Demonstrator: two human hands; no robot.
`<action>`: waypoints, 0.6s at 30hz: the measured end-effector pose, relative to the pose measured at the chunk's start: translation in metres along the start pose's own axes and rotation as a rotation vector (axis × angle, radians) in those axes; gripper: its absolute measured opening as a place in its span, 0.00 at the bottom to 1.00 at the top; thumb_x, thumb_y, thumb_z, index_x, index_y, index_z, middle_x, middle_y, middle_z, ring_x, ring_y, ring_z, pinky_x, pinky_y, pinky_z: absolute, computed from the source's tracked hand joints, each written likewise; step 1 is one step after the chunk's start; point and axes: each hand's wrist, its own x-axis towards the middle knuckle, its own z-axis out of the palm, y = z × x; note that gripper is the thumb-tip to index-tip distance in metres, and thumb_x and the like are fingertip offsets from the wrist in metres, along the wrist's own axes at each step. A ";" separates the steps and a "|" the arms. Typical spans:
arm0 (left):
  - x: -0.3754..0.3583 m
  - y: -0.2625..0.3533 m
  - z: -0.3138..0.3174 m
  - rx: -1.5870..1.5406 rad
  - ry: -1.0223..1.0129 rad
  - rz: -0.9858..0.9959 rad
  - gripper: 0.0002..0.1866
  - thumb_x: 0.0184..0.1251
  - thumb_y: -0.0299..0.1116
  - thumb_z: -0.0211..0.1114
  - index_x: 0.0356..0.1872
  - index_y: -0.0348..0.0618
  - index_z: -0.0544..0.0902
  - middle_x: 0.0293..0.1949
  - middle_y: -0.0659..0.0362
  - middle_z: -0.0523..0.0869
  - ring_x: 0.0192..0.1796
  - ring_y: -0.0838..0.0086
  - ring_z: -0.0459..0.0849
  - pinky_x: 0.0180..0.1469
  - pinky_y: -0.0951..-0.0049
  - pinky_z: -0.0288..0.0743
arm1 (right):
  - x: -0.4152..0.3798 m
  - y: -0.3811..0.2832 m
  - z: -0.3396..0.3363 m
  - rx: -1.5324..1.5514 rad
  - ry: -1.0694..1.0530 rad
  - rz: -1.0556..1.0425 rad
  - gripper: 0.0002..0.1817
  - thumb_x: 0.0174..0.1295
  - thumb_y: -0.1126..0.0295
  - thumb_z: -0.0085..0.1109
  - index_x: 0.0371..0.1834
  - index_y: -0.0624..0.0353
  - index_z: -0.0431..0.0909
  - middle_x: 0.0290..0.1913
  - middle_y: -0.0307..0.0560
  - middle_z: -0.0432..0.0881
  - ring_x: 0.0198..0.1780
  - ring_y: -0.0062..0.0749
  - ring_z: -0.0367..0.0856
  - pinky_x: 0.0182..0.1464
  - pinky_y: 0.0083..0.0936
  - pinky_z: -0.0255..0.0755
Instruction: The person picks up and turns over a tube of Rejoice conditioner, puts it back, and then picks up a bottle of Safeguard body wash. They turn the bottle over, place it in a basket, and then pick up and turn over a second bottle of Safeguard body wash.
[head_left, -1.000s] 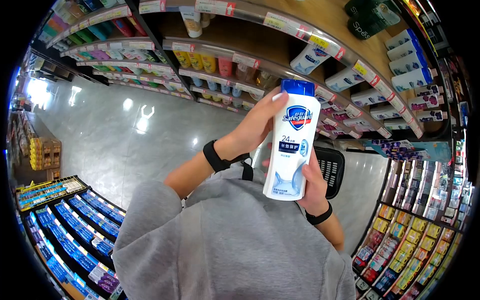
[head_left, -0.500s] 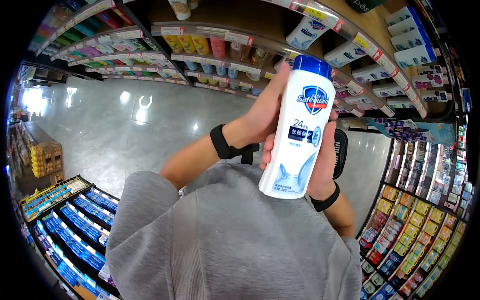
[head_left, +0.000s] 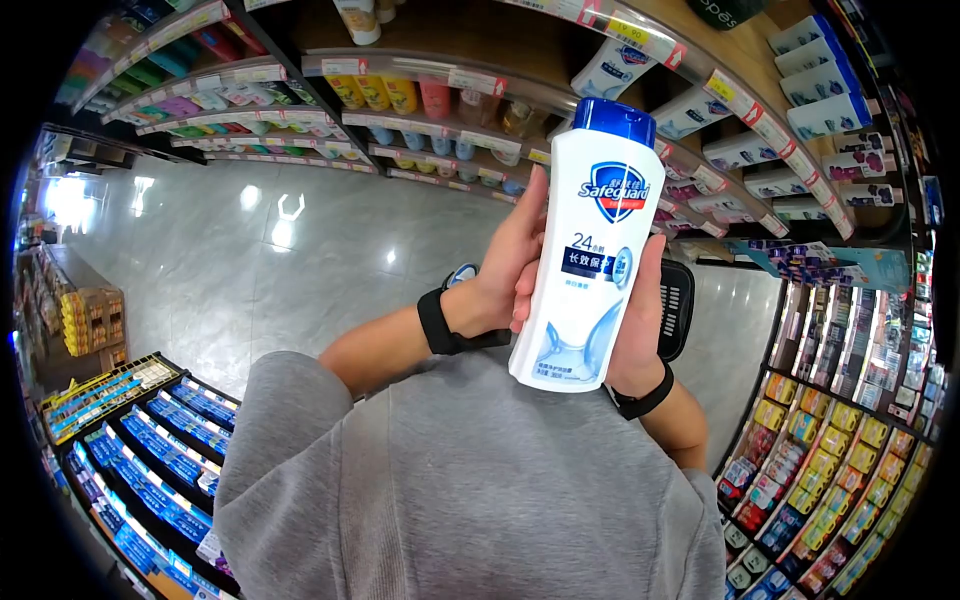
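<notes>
A white Safeguard body wash bottle [head_left: 590, 240] with a blue cap stands nearly upright in front of my chest, its printed label facing me. My right hand [head_left: 637, 325] wraps round its lower right side, thumb along the edge, and fingertips show past the left edge. At the bottle's left side is my left hand [head_left: 508, 265], thumb pointing up beside it and its other fingers partly hidden behind it. Both wrists wear black bands.
Shelves [head_left: 440, 120] of bottles curve across the top, with similar white bottles [head_left: 690, 110] at upper right. A black basket [head_left: 677, 310] is partly visible behind my right hand. Toothpaste racks [head_left: 160, 450] stand lower left, and packaged goods [head_left: 830, 460] fill a rack lower right.
The bottle has shifted slightly left. My left hand has slid lower, its thumb moving down from near the cap, and its fingertips no longer show at the bottle's right edge.
</notes>
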 end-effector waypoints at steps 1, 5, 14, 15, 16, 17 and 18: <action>0.006 -0.002 0.017 0.047 0.246 0.041 0.37 0.70 0.65 0.41 0.60 0.40 0.71 0.42 0.53 0.86 0.33 0.74 0.86 0.30 0.79 0.82 | 0.001 -0.001 0.000 0.001 -0.006 0.001 0.53 0.58 0.24 0.19 0.61 0.66 0.65 0.42 0.60 0.80 0.37 0.46 0.83 0.40 0.40 0.79; 0.010 -0.009 0.022 0.224 0.564 0.094 0.36 0.69 0.66 0.42 0.45 0.38 0.79 0.26 0.58 0.86 0.15 0.81 0.80 0.12 0.86 0.72 | 0.004 -0.005 -0.001 -0.009 -0.007 -0.004 0.53 0.58 0.24 0.18 0.61 0.67 0.64 0.42 0.60 0.80 0.36 0.46 0.83 0.39 0.40 0.78; 0.013 -0.009 0.020 0.265 0.598 0.081 0.33 0.70 0.63 0.44 0.39 0.39 0.81 0.13 0.64 0.79 0.06 0.84 0.70 0.05 0.85 0.63 | 0.006 -0.006 -0.015 0.056 -0.085 0.014 0.55 0.58 0.24 0.20 0.61 0.70 0.65 0.49 0.61 0.79 0.44 0.48 0.83 0.48 0.39 0.79; 0.009 -0.006 0.010 0.250 0.484 0.038 0.32 0.71 0.62 0.43 0.43 0.39 0.79 0.16 0.64 0.80 0.09 0.84 0.71 0.08 0.85 0.66 | 0.006 -0.007 -0.016 0.053 -0.061 0.022 0.54 0.58 0.24 0.20 0.61 0.69 0.65 0.49 0.61 0.79 0.44 0.48 0.83 0.48 0.39 0.79; 0.005 -0.003 0.000 0.238 0.371 -0.006 0.31 0.72 0.61 0.43 0.47 0.40 0.78 0.20 0.63 0.81 0.11 0.84 0.73 0.10 0.86 0.68 | 0.005 -0.007 -0.017 0.034 -0.057 0.014 0.54 0.59 0.24 0.20 0.61 0.69 0.66 0.49 0.61 0.79 0.44 0.47 0.83 0.48 0.39 0.79; 0.001 0.001 -0.014 0.191 0.200 -0.065 0.30 0.73 0.59 0.43 0.54 0.40 0.75 0.26 0.61 0.83 0.17 0.84 0.77 0.15 0.86 0.73 | 0.005 -0.008 -0.019 0.016 -0.051 0.007 0.53 0.59 0.25 0.20 0.61 0.68 0.66 0.49 0.60 0.79 0.44 0.47 0.83 0.48 0.40 0.79; -0.002 0.006 -0.013 0.141 0.030 -0.124 0.31 0.74 0.58 0.42 0.61 0.41 0.71 0.33 0.60 0.86 0.22 0.84 0.82 0.20 0.86 0.78 | 0.004 -0.008 -0.020 -0.001 -0.044 0.001 0.53 0.59 0.25 0.20 0.61 0.67 0.66 0.49 0.60 0.79 0.45 0.47 0.83 0.48 0.40 0.79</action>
